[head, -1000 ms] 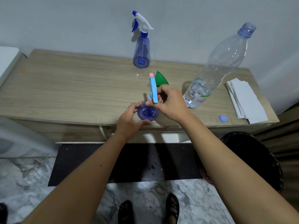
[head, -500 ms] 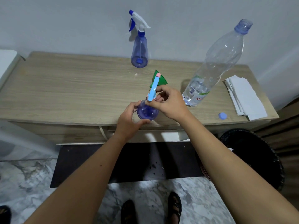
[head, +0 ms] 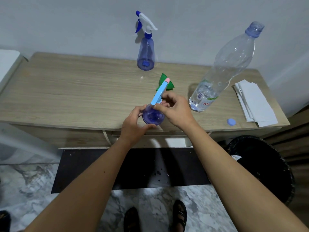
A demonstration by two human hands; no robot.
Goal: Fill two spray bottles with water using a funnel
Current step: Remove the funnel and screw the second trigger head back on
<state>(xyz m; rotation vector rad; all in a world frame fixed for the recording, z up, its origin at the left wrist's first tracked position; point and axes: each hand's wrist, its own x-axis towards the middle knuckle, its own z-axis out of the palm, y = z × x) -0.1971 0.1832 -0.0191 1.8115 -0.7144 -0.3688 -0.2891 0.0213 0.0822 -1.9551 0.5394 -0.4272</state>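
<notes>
On the counter (head: 75, 91), one spray bottle (head: 153, 115) stands at the front edge near the middle, held between the left hand (head: 133, 122) and the right hand (head: 175, 108). The funnel (head: 164, 82) lies just behind it. A second spray bottle (head: 145, 55) stands at the back edge. The water bottle (head: 222, 72) stands toward the right, its cap (head: 231, 122) near the front right corner, beside a stack of papers (head: 254, 101) at the right edge.

At the front edge of a wooden table (head: 66, 91), the left hand (head: 133, 124) is gripping the base of a purple spray bottle (head: 153, 115) while the right hand (head: 175, 109) is pinching its light-blue trigger head (head: 159, 93). A green funnel (head: 164, 81) is lying just behind. A second spray bottle (head: 145, 51) is standing by the wall, with a large water bottle (head: 224, 69), its cap (head: 231, 122) and folded papers (head: 254, 102) sitting to the right.
</notes>
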